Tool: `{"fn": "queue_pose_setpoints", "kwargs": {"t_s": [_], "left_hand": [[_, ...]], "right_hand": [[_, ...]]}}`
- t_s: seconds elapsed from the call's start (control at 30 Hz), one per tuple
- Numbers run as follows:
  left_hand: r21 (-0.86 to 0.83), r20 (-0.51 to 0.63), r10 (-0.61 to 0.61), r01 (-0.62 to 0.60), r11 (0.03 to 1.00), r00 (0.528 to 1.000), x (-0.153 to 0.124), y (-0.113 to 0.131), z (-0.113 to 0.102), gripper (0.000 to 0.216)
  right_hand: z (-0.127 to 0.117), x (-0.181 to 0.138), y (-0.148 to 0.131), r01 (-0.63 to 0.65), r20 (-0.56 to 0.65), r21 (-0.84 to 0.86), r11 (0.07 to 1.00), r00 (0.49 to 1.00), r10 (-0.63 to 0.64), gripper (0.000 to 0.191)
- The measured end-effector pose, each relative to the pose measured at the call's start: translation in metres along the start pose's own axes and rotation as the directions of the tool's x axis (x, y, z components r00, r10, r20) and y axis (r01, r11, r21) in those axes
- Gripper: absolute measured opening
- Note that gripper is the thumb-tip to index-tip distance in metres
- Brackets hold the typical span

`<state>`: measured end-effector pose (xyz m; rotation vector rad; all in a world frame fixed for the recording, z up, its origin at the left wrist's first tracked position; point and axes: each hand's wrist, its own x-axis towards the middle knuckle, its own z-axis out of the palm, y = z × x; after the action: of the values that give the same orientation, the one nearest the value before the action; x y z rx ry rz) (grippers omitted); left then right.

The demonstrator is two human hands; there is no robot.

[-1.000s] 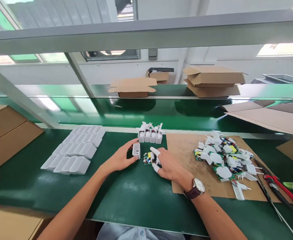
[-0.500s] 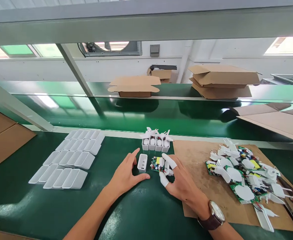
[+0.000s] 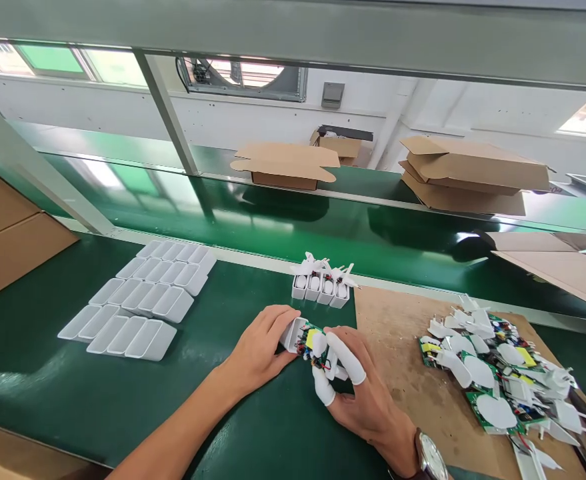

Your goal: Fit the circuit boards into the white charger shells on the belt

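Note:
My left hand (image 3: pixel 265 343) is closed round a white plastic housing (image 3: pixel 293 335), tilted with its open end facing right. Between the thumb and fingers of my right hand (image 3: pixel 357 380) is a green circuit board (image 3: pixel 313 343) with a yellow component, a round white pad and white plug parts. White finger cots cover two of its fingertips. The board's left end is at the housing's mouth; whether it is inside, I cannot tell. Just beyond my hands stands a row of several white housings (image 3: pixel 320 288) with boards and plug pieces sticking out of their tops.
Rows of empty white housings (image 3: pixel 145 300) lie on the green table (image 3: pixel 213 427) at left. Several circuit boards (image 3: pixel 495 373) are heaped on brown cardboard (image 3: pixel 397 320) at right. A carton (image 3: pixel 17 233) stands far left, and flattened boxes (image 3: pixel 473 170) lie on the shelf behind.
My left hand has taken hold of the housing that stood on the table and tilted it. My right hand has brought the board to its opening. The view has tilted slightly.

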<state>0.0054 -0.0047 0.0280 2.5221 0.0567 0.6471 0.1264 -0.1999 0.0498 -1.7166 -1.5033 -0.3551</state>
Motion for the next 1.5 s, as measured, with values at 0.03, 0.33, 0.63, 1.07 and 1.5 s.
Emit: {"fn": "queue_pose_setpoints", "kwargs": {"t_s": [0.03,0.33,0.63,1.07,1.5], "left_hand": [[0.008,0.000,0.006,-0.006,1.000,1.000,0.000,0.000,0.000,0.053],[0.044,0.002,0.088,-0.088,0.995,0.996,0.002,0.002,0.001,0.049],[0.060,-0.015,0.111,-0.110,0.992,0.994,0.004,0.004,0.000,0.047],[0.040,0.001,0.093,-0.093,0.995,0.996,0.004,0.004,-0.002,0.051],[-0.300,0.213,-0.076,0.139,0.944,0.974,-0.003,0.012,0.003,0.067]], "right_hand": [[0.001,-0.001,0.000,0.000,0.003,-0.005,1.000,1.000,0.000,0.075],[0.003,-0.002,0.000,0.004,0.050,-0.024,1.000,0.999,-0.003,0.074],[0.006,-0.003,0.001,-0.016,0.072,-0.033,0.999,0.997,0.018,0.071],[0.005,-0.002,0.001,-0.041,0.077,-0.062,0.997,0.996,0.046,0.073],[0.000,0.000,0.002,-0.105,0.139,0.103,0.989,0.986,0.091,0.053]]}}
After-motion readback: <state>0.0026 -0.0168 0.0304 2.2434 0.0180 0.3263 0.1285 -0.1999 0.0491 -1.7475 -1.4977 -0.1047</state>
